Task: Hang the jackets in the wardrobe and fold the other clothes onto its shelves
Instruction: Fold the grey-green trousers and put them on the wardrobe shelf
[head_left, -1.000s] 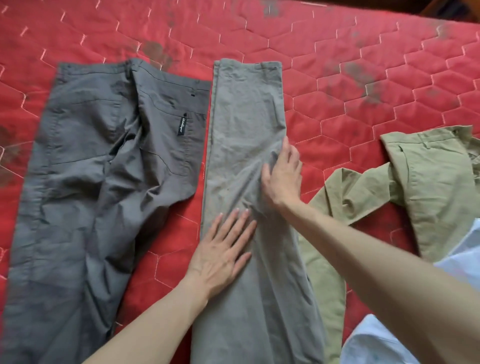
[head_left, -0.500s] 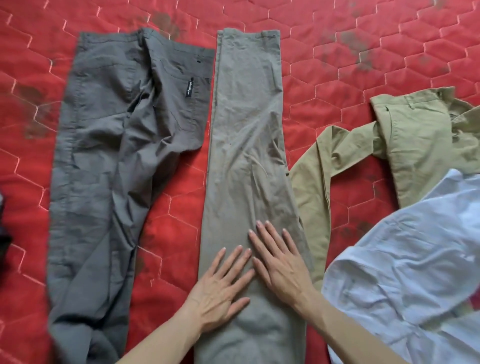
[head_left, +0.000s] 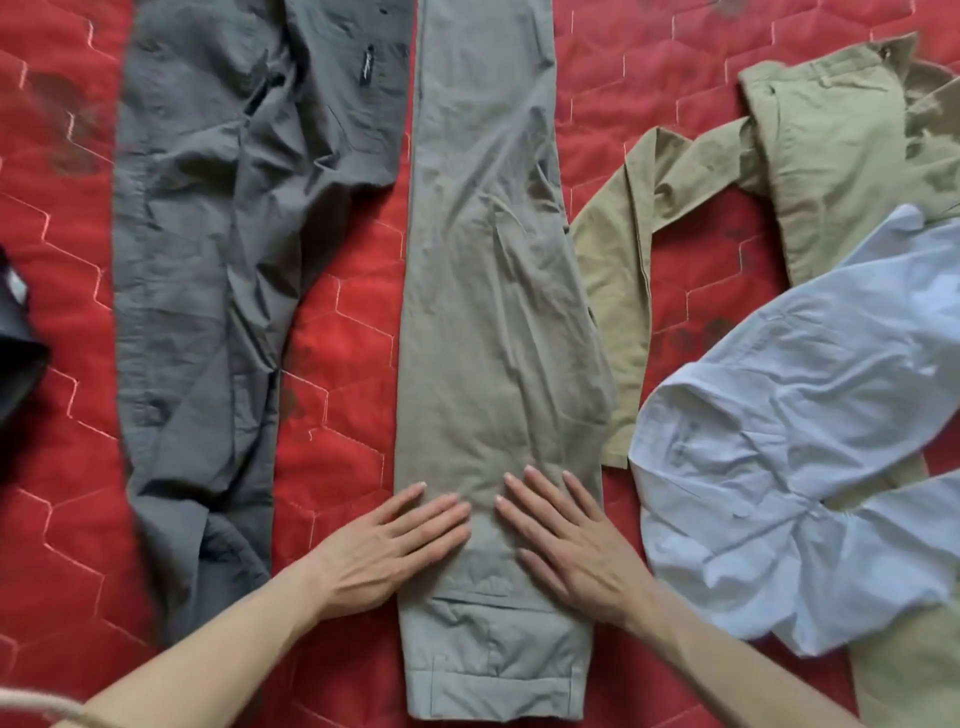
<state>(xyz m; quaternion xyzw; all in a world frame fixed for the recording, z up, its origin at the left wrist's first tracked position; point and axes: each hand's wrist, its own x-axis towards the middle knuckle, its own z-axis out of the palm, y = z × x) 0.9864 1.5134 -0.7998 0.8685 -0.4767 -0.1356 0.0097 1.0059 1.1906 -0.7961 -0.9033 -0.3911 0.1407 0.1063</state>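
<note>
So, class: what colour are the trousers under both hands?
Light grey-green trousers, head view.

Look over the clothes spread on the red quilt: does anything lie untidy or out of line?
Yes. The khaki trousers lie twisted and bunched at the right, partly under a crumpled pale blue shirt. The light grey trousers, under the flat left hand and right hand, lie straight.

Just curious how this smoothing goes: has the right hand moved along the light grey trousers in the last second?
Yes. The right hand slid down the light grey trousers toward the person, from mid-leg to beside the left hand.
</note>
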